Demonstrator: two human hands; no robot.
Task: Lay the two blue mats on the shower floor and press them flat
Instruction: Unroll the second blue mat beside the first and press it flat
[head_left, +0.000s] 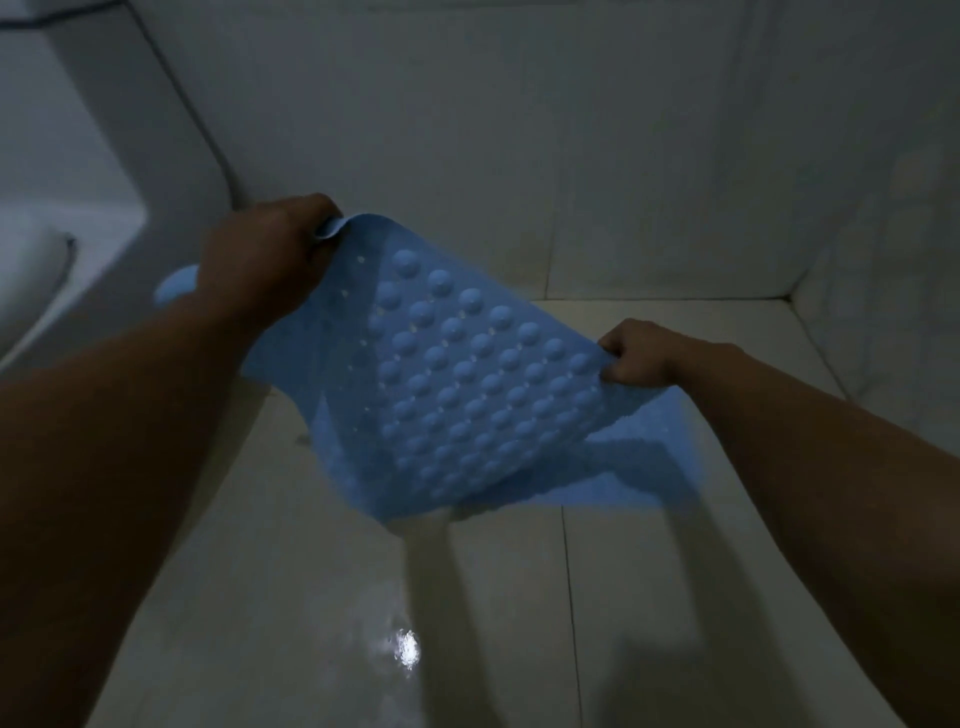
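Your left hand (265, 260) and right hand (636, 356) pinch one blue mat (467, 384) above the shower floor (311, 571), nothing laid yet.

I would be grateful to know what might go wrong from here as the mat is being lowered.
1. The mat is gripped only at two edges by the left hand and right hand and sags between them, so it may land creased.
2. The floor glistens as if wet, so the mat might slide when pressed.
3. The light is dim, so folds may go unnoticed.
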